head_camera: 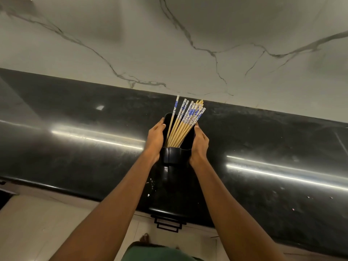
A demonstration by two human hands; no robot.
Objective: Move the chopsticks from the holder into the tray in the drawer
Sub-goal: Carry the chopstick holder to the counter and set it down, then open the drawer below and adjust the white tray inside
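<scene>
A polished black stone worktop [75, 147] runs across the scene, speckled and glossy, with long streaks of reflected light and a few pale crumbs near its rounded near edge. Behind it rises a white marble-look wall [188, 44] crossed by thin dark veins. Below the near edge, pale cabinet fronts show, with a black bar drawer handle [168, 224] just under the worktop lip, and a bare foot on the floor.

Near the middle of the worktop, towards the far side, is a black plastic chopstick holder [176, 155], boxy with smooth shiny walls and a ribbed near face. In it leans a bundle of chopsticks [183, 125], slim pale wooden shafts fanning up and to the right, their squared tops covered in a white and blue floral pattern; a couple of plain wooden tops show at the back.

The left hand [155, 140] is pressed flat against the holder's left wall, its fingers curled round the far rim. The right hand [200, 143] clasps the right wall likewise. Both grips are closed on the holder, with both forearms stretched out over the worktop.
</scene>
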